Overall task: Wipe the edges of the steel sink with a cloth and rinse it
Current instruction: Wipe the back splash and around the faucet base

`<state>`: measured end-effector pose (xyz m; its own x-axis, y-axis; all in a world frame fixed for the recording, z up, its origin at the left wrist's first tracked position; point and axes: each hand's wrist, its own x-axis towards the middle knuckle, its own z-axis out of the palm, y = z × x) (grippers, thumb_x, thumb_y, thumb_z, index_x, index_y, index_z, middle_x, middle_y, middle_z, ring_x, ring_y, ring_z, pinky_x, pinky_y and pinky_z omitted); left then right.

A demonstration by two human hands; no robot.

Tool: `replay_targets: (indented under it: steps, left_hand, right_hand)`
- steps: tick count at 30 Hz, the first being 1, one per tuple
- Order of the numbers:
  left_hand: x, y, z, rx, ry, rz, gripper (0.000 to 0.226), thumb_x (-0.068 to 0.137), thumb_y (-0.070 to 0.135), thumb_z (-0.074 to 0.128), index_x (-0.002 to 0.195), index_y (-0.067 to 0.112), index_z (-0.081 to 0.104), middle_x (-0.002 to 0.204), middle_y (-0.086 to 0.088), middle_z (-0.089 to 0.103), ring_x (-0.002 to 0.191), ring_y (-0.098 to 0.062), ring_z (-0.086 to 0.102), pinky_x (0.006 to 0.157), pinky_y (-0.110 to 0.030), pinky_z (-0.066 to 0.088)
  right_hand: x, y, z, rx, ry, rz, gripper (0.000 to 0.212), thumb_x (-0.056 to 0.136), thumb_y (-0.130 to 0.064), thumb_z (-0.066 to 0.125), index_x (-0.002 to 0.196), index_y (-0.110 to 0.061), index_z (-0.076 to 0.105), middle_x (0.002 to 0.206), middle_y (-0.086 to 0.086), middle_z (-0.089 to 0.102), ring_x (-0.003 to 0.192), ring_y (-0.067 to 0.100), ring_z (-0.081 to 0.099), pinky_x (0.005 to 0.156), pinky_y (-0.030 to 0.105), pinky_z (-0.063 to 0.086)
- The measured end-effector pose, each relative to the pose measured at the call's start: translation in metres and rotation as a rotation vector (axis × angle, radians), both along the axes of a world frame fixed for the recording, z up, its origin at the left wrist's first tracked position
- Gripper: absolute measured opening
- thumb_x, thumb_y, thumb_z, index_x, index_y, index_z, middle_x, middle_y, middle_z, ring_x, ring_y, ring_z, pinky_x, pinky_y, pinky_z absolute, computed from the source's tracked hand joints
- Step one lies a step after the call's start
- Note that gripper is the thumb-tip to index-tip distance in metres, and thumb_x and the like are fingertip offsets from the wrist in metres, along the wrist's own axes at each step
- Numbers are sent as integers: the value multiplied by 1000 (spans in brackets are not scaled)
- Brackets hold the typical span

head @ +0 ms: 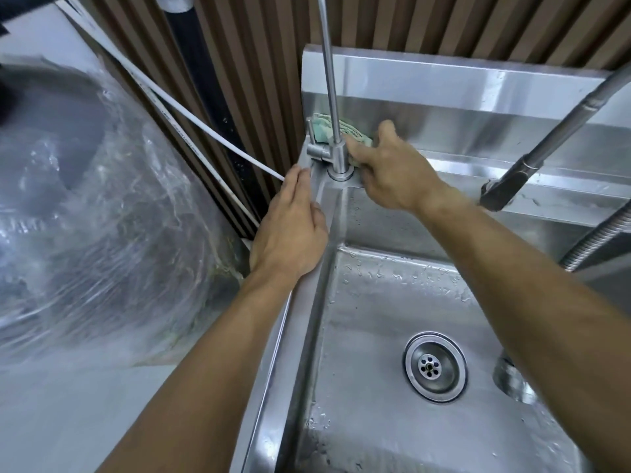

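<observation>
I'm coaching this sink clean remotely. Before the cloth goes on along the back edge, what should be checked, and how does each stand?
1. Right hand grips the cloth: ok.
2. Cloth lies on the back corner ledge behind the slim tap: ok.
3. Left hand rests flat on the sink rim: ok.
4. Pull-out sprayer off the cloth's path: cannot tell.
5. Drain unblocked: ok.

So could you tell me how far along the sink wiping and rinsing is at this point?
Done: hard to tell; the basin is beaded with droplets. In hand: the right hand presses the green cloth around the thin tap at the back-left corner; the left hand rests on the left rim. Left: other edges, rinsing; no water runs.
</observation>
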<state>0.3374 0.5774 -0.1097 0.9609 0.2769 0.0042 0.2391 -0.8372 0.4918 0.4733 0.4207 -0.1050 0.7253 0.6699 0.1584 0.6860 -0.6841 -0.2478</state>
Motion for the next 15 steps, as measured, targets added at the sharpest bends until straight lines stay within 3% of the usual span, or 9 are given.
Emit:
replay_targets:
  steps: [3, 6, 10, 13, 15]
  left_hand:
    - [0, -2, -1, 35, 4, -7, 59, 108, 22, 34, 164, 14, 20, 173, 3, 9, 155, -19, 22, 124, -27, 19]
    - [1, -1, 1, -4, 1, 2, 59, 106, 23, 36, 163, 14, 23, 173, 3, 12, 156, -17, 19, 124, -26, 15]
    - [0, -2, 2, 175, 110, -81, 62, 109, 35, 27, 166, 17, 11, 174, -2, 2, 160, -24, 4, 130, -41, 9]
    - [0, -1, 1, 262, 168, -132, 60, 109, 41, 19, 166, 26, 9, 174, 2, -6, 160, -25, -4, 129, -49, 9]
    - [1, 0, -1, 236, 160, -135, 59, 109, 43, 19, 166, 28, 10, 174, 4, -6, 160, -24, -4, 129, -49, 9]
  right_hand:
    - [8, 13, 20, -162, 40, -13, 43, 101, -20, 45, 143, -28, 50, 109, 9, 28, 79, 35, 53, 73, 45, 48]
    - [8, -2, 34, -254, 31, 6, 55, 104, -32, 48, 156, -40, 32, 113, 8, 36, 104, 32, 51, 81, 40, 44]
    - [-2, -22, 21, 9, -165, 28, 52, 99, -39, 58, 149, -28, 51, 128, 11, 53, 108, 33, 51, 90, 49, 50]
    - [-7, -33, 0, 2, -244, 88, 46, 105, -37, 50, 147, -19, 53, 137, 15, 52, 104, 35, 51, 91, 48, 47]
    - [-8, -33, -8, 43, -251, 20, 44, 105, -31, 50, 147, -18, 53, 129, 19, 52, 97, 37, 51, 88, 49, 47]
